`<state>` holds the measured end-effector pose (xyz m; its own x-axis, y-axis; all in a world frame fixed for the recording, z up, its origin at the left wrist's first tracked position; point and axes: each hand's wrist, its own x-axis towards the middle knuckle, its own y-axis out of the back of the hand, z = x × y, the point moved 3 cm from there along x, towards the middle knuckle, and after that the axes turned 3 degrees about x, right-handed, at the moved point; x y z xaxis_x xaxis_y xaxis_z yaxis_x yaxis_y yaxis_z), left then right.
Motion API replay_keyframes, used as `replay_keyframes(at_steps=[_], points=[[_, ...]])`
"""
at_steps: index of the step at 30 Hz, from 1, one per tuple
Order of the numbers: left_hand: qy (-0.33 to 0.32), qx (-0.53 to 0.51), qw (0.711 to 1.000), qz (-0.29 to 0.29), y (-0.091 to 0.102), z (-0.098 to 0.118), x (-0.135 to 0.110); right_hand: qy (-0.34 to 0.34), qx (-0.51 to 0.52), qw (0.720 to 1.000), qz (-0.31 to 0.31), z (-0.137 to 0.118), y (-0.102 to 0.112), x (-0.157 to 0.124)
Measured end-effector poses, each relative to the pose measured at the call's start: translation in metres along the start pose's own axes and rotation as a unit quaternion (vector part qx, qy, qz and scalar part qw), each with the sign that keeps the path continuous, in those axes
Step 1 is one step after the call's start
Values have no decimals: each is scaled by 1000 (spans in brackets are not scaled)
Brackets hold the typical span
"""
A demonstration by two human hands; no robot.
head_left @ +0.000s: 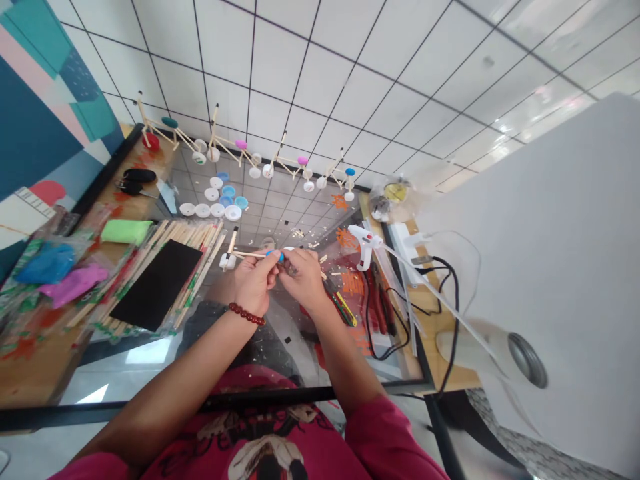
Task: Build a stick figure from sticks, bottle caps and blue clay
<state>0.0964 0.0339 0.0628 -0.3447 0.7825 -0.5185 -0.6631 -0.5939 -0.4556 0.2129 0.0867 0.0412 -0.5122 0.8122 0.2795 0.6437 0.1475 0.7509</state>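
A small stick model bike with white bottle-cap wheels is held low over the glass table. My left hand, with a red bead bracelet on the wrist, is closed on its sticks just left of a blue clay seat. From the other side, my right hand has its fingers pinched together at the blue seat and the rear of the model; they cover much of that end. One cap wheel and a black-tipped upright stick show clear of my fingers on the left.
Several finished stick bikes stand along the far edge. White and blue bottle caps lie nearer. At left are bagged sticks, a black sheet and clay packs. A glue gun, cutter and cables lie right.
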Motion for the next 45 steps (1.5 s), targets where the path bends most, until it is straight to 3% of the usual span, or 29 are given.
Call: replay_keyframes(at_steps=[9, 16, 20, 25, 45], points=[[-5, -4, 1000, -4, 0, 0, 1, -6, 5, 1000, 0, 0, 0, 0], [-7, -30, 998, -46, 9, -1, -2, -6, 7, 1000, 7, 1, -1, -1], [-4, -41, 999, -36, 20, -3, -9, -1, 8, 1000, 10, -2, 8, -3], [-9, -7, 1000, -19, 28, -4, -15, 39, 86, 995, 36, -7, 20, 1], [-48, -19, 997, -52, 28, -13, -8, 54, 84, 994, 35, -6, 10, 11]])
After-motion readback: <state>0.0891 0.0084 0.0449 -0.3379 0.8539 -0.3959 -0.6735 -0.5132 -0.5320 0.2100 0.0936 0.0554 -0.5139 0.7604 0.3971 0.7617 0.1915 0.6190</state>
